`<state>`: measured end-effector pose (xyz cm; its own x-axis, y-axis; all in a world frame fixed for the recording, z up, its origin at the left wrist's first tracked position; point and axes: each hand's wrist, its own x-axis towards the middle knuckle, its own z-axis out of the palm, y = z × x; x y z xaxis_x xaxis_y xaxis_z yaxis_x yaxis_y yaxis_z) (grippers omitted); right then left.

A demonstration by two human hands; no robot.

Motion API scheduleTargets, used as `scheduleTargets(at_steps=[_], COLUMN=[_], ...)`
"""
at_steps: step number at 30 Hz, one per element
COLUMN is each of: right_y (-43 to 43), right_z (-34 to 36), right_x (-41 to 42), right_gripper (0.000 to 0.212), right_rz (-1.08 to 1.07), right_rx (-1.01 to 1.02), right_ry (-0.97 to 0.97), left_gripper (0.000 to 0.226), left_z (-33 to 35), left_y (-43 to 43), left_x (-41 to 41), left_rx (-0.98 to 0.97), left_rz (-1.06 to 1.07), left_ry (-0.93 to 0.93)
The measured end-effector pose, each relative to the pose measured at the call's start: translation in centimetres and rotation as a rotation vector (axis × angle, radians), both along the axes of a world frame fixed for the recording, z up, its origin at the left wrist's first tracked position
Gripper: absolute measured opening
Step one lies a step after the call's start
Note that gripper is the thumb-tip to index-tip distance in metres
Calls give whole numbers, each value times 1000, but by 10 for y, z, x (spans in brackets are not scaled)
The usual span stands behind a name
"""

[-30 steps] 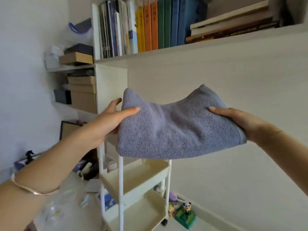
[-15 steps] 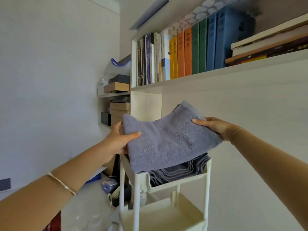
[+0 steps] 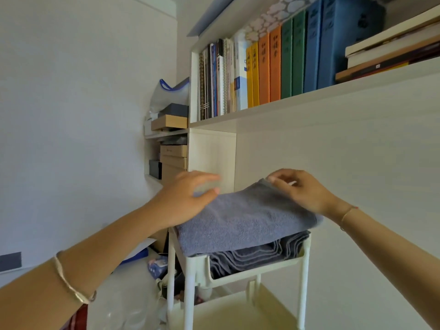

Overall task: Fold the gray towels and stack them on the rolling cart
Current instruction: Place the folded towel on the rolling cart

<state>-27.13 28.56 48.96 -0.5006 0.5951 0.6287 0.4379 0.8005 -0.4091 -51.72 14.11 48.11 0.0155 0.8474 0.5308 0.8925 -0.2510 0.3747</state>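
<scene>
A folded blue-gray towel [image 3: 242, 220] lies on top of a stack of darker gray folded towels [image 3: 257, 257] in the top tray of the white rolling cart [image 3: 238, 275]. My left hand [image 3: 188, 198] is at the towel's left edge with fingers spread and blurred; only the thumb is near the cloth. Over the towel's far right corner rests my right hand [image 3: 302, 191], its fingers loosely bent. The top towel overhangs the tray's front and right rims.
The cart's lower tray [image 3: 233, 313] shows below. A white wall shelf with upright books [image 3: 262, 67] hangs above the cart. Boxes [image 3: 171, 122] sit on shelves at the left. Bags and clutter [image 3: 154, 267] lie on the floor left of the cart.
Both hands lowered the folded towel onto the stack in the cart's top tray. My left hand has let go of its edge, and my right hand now lies on top.
</scene>
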Motion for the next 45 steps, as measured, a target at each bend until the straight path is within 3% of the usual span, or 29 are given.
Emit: scheduleTargets(at_steps=[2, 4, 8, 13, 20, 26, 28, 34, 45], right_y=[-15, -18, -12, -7, -14, -49, -62, -128, -273], right_z=[-8, -20, -39, -52, -54, -43, -35, -22, -51], right_x=[-7, -12, -23, -32, -24, -3, 7, 72, 175], right_gripper=[40, 52, 61, 79, 66, 31, 30, 36, 31], right_rz=[77, 24, -159, -269, -273, -194, -216, -437, -828], right_rx=[-65, -118, -109, -38, 22, 14, 46, 98, 74], right_ry=[-185, -306, -389, -457, -372, -273, -259, -185, -60], left_gripper=[52, 59, 62, 57, 60, 53, 49, 40, 40], left_z=[-4, -14, -24, -21, -23, -22, -20, -20, -42], left_y=[7, 17, 35, 34, 36, 17, 10, -9, -54], left_x=[11, 16, 18, 24, 19, 23, 21, 38, 150], left_rx=[-269, -474, -544, -726, -661, -381, -302, -54, 70], left_rz=[-156, -117, 61, -73, -87, 13, 20, -93, -461], left_ry=[27, 150, 162, 153, 152, 143, 137, 167, 100])
